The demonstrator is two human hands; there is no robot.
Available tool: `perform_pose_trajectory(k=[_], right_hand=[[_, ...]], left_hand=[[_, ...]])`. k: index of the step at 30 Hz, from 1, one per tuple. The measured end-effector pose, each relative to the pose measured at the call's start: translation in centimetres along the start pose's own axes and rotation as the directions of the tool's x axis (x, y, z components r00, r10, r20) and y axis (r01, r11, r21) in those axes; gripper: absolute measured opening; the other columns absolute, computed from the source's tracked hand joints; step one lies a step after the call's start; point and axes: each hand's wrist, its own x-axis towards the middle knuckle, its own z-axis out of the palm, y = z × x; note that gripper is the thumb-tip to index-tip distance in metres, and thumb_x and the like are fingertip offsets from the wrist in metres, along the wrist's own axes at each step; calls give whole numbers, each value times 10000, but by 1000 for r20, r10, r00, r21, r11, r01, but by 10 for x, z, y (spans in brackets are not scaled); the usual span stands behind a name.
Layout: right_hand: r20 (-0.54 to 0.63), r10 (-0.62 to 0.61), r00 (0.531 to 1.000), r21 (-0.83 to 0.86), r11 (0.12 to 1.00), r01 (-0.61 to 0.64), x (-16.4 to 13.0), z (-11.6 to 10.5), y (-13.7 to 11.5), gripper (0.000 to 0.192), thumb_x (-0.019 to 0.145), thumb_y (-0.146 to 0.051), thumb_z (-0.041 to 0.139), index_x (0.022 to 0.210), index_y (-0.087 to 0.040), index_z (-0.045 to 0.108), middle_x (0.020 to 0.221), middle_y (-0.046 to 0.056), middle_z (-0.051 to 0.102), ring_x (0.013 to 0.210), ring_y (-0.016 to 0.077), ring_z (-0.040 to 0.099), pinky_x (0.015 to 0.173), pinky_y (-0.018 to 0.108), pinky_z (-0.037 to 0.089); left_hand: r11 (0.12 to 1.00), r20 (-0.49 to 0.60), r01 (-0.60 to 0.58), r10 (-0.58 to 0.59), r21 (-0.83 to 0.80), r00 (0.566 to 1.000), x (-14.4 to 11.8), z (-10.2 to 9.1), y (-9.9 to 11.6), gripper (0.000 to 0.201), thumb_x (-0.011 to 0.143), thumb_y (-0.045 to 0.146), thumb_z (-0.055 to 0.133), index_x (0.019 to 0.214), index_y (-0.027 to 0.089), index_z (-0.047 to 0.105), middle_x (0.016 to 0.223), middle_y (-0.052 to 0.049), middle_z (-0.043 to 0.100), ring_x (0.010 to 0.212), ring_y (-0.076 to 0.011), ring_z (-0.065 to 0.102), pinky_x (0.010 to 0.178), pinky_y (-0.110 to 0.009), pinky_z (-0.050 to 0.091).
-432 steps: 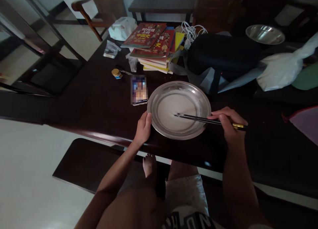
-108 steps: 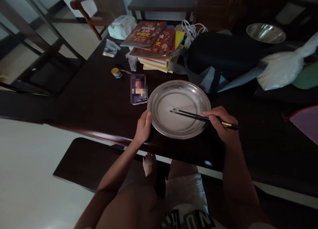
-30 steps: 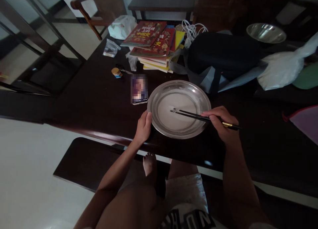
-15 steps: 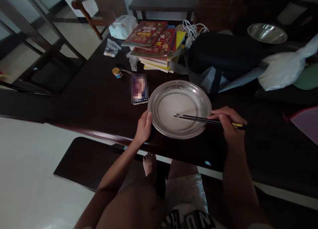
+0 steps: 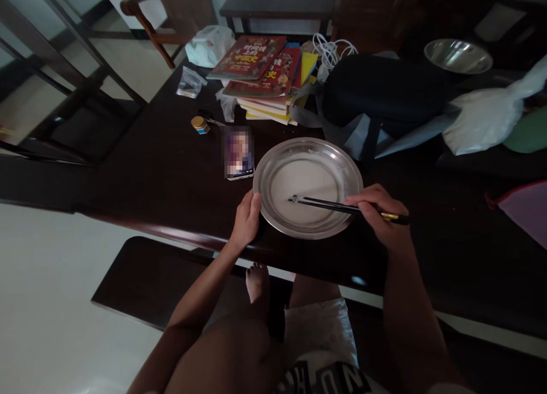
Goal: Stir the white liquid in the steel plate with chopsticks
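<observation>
Half a second back our chopsticks (image 5: 337, 206) pointed at the middle of the tray; now the tips have slid left across the pale batter and our right hand (image 5: 378, 214) has come in over the near-right rim.

Starting at the far left of the dark wooden table (image 5: 162, 177), we see a clear plastic packet (image 5: 190, 83), then a small gold-lidded jar (image 5: 200, 124) and a phone (image 5: 237, 152) lying face up just beside the tray, its screen blurred. Our left hand (image 5: 247, 218) is curled around the near-left rim of the round steel tray (image 5: 307, 187), thumb on the lip, holding it down. The tray sits close to the table's near edge and carries a thin whitish layer. Our right hand pinches the chopsticks closed as a pair, gold bands showing behind the fingers.

Beyond the tray lie a stack of books (image 5: 265, 78), a white cable (image 5: 331, 52), a black bag (image 5: 384, 92), a steel bowl (image 5: 457, 56) and a white plastic bag (image 5: 482, 120) at far right.

As we judge it, a hard sweep could slop batter over the shallow rim, or nudge the tray off the near edge if our left grip slackens; the phone is within splash range.

The red book covers carry large Chinese characters ending in 史; the rest is too small to read.
</observation>
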Motion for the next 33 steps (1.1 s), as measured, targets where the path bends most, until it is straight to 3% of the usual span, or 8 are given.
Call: perform_pose_trajectory(k=[2,6,12,17,22,27,33], right_hand=[[-9,-19,1000,-24,1000,19,1,0,0,202,988,-222,642,1029,-317,816,943,11,825,898,226,708,799,408,564],[-159,-5,987,55,998,14,0,1,1,206,1004,-227,625,1031,-309,812,834,-3,811,820,215,703,752,388,550],[10,-15,1000,-12,1000,15,1,1,-1,203,987,-231,647,1044,-329,816,947,3,826,886,224,715,795,407,567],[-155,1,988,35,999,5,0,1,1,196,1001,-258,624,1017,-309,813,830,6,812,822,231,715,750,415,564],[-18,-8,1000,-20,1000,8,0,1,0,185,985,-251,645,1019,-314,816,939,8,829,887,230,728,789,420,583],[-156,7,988,31,1000,-2,0,0,1,191,1003,-263,625,1014,-308,811,842,5,813,822,229,720,758,408,568],[12,-24,1000,-24,999,25,1,1,0,205,993,-225,645,1044,-332,812,949,0,828,892,222,708,802,400,554]], left_hand=[[1000,2,2,-2,-3,1000,0,0,0,695,1029,701,372,1250,145,725,1292,-161,754,1211,-298,692,1115,-458,498],[1000,7,7,-7,-1,1000,0,0,0,709,1026,713,368,1268,148,720,1311,-161,746,1245,-300,677,1129,-455,486],[1000,4,4,-4,1,1000,0,0,1,717,1022,723,369,1237,142,730,1274,-155,756,1201,-303,690,1109,-451,494],[1000,7,2,-2,-6,1000,0,0,0,703,1024,714,375,1242,146,726,1275,-157,754,1210,-301,687,1111,-457,492],[1000,-2,0,0,-6,1000,0,0,1,672,1032,686,384,1244,149,728,1279,-154,752,1217,-294,685,1110,-454,498],[1000,6,-16,16,-11,1000,0,-1,0,656,1038,669,387,1244,150,731,1264,-151,760,1206,-288,690,1109,-452,502],[1000,4,-9,9,-3,1000,0,0,1,676,1036,678,379,1253,139,725,1291,-162,753,1240,-302,685,1121,-461,499]])
